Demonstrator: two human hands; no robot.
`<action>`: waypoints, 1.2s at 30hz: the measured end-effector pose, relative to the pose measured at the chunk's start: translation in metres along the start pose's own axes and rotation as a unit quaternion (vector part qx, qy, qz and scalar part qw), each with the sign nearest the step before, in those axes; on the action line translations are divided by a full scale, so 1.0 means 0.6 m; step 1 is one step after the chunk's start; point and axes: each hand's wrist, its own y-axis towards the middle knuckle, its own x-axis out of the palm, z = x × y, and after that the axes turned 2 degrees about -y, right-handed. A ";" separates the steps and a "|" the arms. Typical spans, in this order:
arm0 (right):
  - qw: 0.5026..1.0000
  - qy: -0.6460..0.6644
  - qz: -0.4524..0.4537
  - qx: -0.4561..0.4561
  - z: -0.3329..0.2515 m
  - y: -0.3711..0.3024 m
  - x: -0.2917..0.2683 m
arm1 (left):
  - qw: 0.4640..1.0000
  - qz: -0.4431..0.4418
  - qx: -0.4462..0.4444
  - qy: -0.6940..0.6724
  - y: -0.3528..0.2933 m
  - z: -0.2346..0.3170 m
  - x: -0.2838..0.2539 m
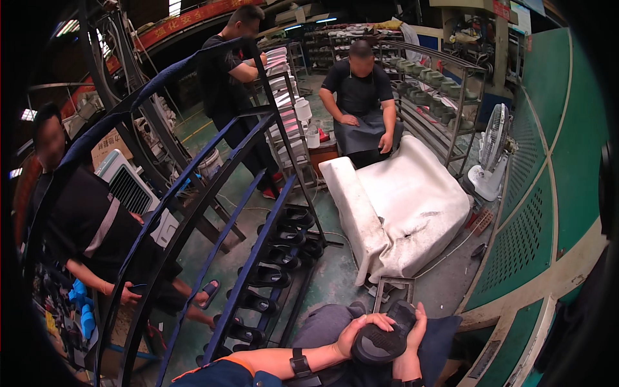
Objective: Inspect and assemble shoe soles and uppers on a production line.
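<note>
A dark slipper [380, 346] sits between my two hands above my lap, one rounded end facing up toward me. Wrapped over its left side and top are the fingers of my left hand [364, 330], closed on it. From the other side my right hand [414, 335] grips it, with the palm along its edge. A black band circles my left wrist. Part of the slipper is hidden behind my fingers. Left of my hands, black slippers [267, 276] stand in a row on the lower level of a rack [248, 258] with blue-wrapped bars.
A large block under a white cloth [412, 200] stands ahead, with a seated person [361, 97] behind it. Two more people stand at the left. A white fan [493, 155] and a green perforated panel [525, 226] are at the right. Shoe-laden shelves [438, 90] line the back.
</note>
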 end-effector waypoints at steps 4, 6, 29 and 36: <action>0.999 -0.020 -0.009 0.029 -0.020 0.031 -0.016 | 0.996 -0.020 0.006 0.085 0.021 0.020 0.014; 0.999 -0.023 -0.016 0.026 -0.013 0.023 -0.020 | 0.996 -0.017 0.002 0.086 0.015 0.024 0.015; 1.000 -0.025 -0.007 -0.007 0.005 -0.003 -0.023 | 0.999 -0.007 0.011 0.038 -0.022 0.032 0.010; 0.999 -0.017 -0.032 -0.023 -0.003 -0.010 -0.028 | 0.996 -0.054 0.046 0.060 -0.014 0.051 0.008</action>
